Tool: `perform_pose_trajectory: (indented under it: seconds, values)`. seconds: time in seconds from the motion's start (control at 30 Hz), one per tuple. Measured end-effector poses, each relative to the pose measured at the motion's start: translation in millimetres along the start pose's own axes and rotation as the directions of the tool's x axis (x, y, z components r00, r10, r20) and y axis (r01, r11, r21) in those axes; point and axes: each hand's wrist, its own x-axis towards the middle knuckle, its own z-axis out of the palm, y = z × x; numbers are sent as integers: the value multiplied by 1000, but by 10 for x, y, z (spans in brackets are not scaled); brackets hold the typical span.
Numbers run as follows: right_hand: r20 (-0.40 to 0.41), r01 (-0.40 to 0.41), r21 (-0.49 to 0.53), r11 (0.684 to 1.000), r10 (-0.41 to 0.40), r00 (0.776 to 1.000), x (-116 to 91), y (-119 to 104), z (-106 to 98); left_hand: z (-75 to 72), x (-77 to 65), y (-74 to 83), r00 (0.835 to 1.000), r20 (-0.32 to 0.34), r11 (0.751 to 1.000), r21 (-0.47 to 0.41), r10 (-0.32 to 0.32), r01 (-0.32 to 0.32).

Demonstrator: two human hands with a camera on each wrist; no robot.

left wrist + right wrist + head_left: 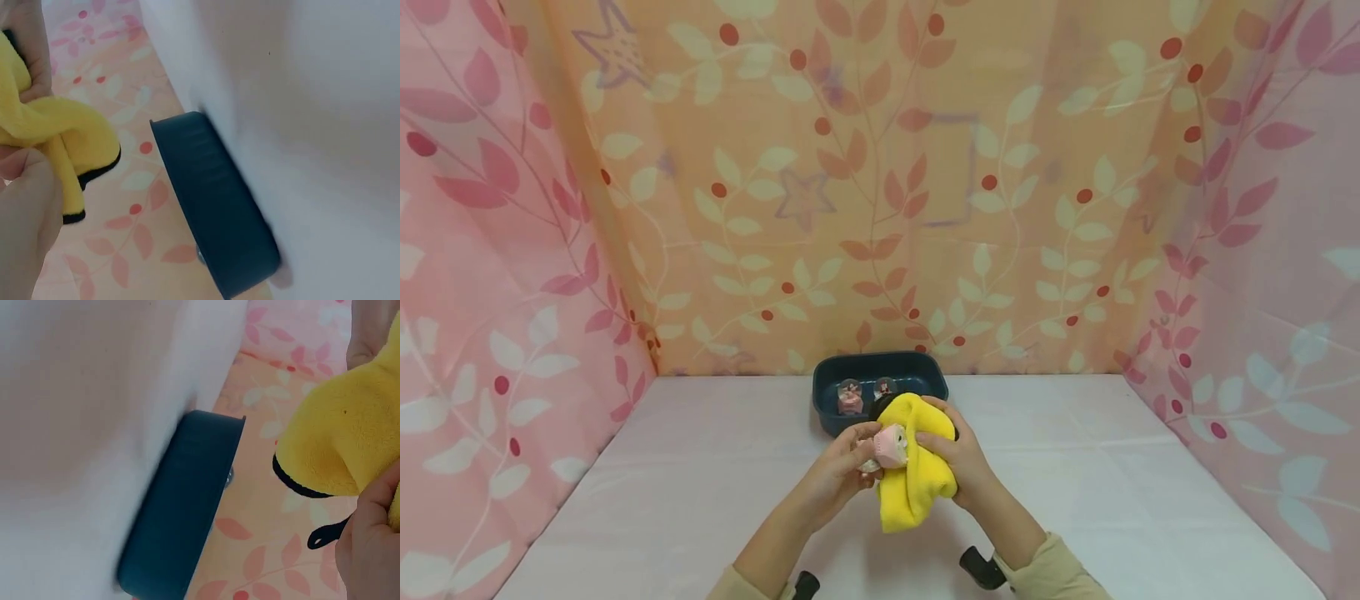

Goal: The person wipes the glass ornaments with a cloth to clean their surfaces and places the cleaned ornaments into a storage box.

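In the head view my left hand (838,467) grips a small pink-and-white ornament (891,446), tilted on its side. My right hand (962,454) holds a bunched yellow cloth (913,500) with black edging against the ornament's right side. Folds of the cloth cover part of the ornament. Both hands are raised above the table, just in front of a dark blue tray (823,408). From the right wrist, the yellow cloth (344,425) droops past my fingers, and a black hanging loop (325,535) sticks out below it. The ornament cannot be made out in either wrist view.
Inside the tray stand two small clear-domed ornaments, one with a pink base (850,397) and another (885,388) partly behind the cloth. A white tabletop (715,467) lies beneath. Leaf-patterned curtains (880,208) enclose the back and sides.
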Motion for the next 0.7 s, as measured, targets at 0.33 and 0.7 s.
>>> perform_pose_trajectory:
  seconds: [0.33,0.7]
  values:
    - [-25,53,17,998,-52,998,-24,-50,26,2,47,21,997,-74,999,36,26,-23]
    - [-173,23,30,999,-17,985,-28,28,-108,67,172,41,984,-175,999,11,32,-30]
